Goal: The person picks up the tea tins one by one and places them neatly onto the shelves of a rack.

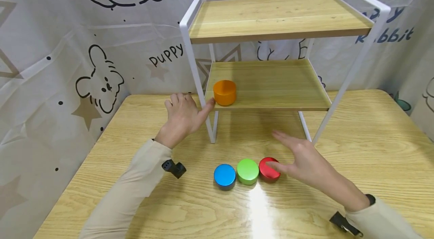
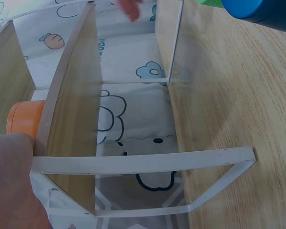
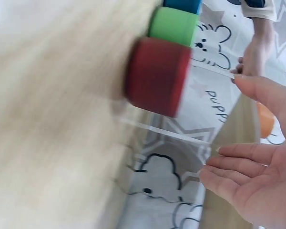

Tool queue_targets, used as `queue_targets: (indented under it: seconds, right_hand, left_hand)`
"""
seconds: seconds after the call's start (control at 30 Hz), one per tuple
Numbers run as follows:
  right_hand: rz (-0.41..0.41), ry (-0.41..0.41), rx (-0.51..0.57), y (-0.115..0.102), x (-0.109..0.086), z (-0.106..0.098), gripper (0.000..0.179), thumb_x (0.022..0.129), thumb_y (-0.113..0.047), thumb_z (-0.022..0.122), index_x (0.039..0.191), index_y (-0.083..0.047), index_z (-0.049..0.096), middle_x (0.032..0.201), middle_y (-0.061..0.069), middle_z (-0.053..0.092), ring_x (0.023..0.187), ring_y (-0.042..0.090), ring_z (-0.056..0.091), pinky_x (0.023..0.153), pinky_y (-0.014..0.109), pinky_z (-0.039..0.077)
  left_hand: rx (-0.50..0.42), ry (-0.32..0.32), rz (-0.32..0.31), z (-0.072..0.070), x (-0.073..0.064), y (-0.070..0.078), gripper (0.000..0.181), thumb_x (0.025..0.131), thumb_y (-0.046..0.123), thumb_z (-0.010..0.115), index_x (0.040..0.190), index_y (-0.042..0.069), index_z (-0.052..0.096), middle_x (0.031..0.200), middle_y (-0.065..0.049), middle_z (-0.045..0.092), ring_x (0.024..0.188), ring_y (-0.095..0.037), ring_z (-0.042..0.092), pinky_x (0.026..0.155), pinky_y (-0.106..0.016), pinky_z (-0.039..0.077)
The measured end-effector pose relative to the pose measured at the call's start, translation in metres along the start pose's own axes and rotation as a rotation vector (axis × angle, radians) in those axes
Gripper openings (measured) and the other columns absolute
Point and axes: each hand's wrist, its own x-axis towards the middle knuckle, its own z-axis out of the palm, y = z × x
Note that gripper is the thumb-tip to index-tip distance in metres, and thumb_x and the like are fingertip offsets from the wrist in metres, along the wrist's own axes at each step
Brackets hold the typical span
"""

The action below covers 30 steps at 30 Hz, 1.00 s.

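An orange round tin stands at the front left corner of the middle shelf. Beside it is my left hand, thumb across the shelf's white left post near the tin, fingers extended. Whether the thumb touches the tin cannot be told. On the table, a blue round tin, a green one and a red one stand in a row. My right hand hovers by the red tin, thumb overlapping it in the head view. In the right wrist view its fingers are spread and hold nothing.
A two-tier wooden rack with a white metal frame stands on the wooden table, its upper board above the middle shelf. Printed cloth hangs behind and to the left. Small black cameras sit at both wrists.
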Motion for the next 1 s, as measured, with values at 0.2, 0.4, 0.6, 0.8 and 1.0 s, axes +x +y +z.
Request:
queue_targets:
  seconds: [0.2, 0.4, 0.6, 0.8, 1.0]
  right_hand:
    - [0.001, -0.035, -0.036, 0.006, -0.005, 0.010, 0.076, 0.071, -0.027, 0.086, 0.128, 0.012, 0.053, 0.128, 0.028, 0.056, 0.112, 0.044, 0.057, 0.087, 0.051, 0.049]
    - [-0.029, -0.017, -0.038, 0.009, -0.009, 0.018, 0.077, 0.070, -0.027, 0.086, 0.127, 0.013, 0.053, 0.127, 0.029, 0.056, 0.112, 0.045, 0.057, 0.087, 0.051, 0.049]
    - [-0.017, -0.058, -0.036, 0.010, -0.011, 0.024, 0.076, 0.072, -0.028, 0.085, 0.127, 0.014, 0.053, 0.130, 0.029, 0.054, 0.115, 0.045, 0.055, 0.088, 0.049, 0.048]
    - [-0.004, -0.070, -0.031, 0.009, -0.012, 0.025, 0.076, 0.071, -0.029, 0.085, 0.126, 0.013, 0.054, 0.130, 0.028, 0.054, 0.116, 0.044, 0.054, 0.089, 0.049, 0.048]
    - [-0.008, -0.081, -0.032, 0.008, -0.012, 0.026, 0.076, 0.069, -0.029, 0.087, 0.125, 0.012, 0.055, 0.129, 0.027, 0.055, 0.116, 0.044, 0.054, 0.089, 0.050, 0.048]
  left_hand:
    - [-0.008, 0.003, 0.002, 0.001, 0.000, -0.001, 0.074, 0.092, 0.068, 0.027, 0.090, -0.004, 0.046, 0.086, -0.019, 0.042, 0.084, -0.036, 0.036, 0.077, -0.046, 0.026]
    - [-0.017, 0.002, 0.006, 0.002, 0.001, -0.001, 0.074, 0.093, 0.067, 0.028, 0.091, -0.004, 0.046, 0.087, -0.019, 0.042, 0.085, -0.036, 0.036, 0.078, -0.046, 0.025]
    - [-0.014, 0.001, 0.007, 0.003, 0.001, -0.001, 0.074, 0.093, 0.067, 0.028, 0.093, -0.005, 0.047, 0.087, -0.019, 0.042, 0.085, -0.036, 0.036, 0.077, -0.046, 0.026]
    - [0.002, -0.016, 0.011, 0.004, 0.001, -0.002, 0.076, 0.093, 0.067, 0.027, 0.096, -0.006, 0.048, 0.087, -0.019, 0.042, 0.085, -0.035, 0.036, 0.076, -0.045, 0.027]
    - [-0.003, -0.020, 0.012, 0.003, 0.001, -0.002, 0.078, 0.093, 0.067, 0.026, 0.098, -0.007, 0.048, 0.088, -0.019, 0.042, 0.085, -0.035, 0.036, 0.076, -0.045, 0.026]
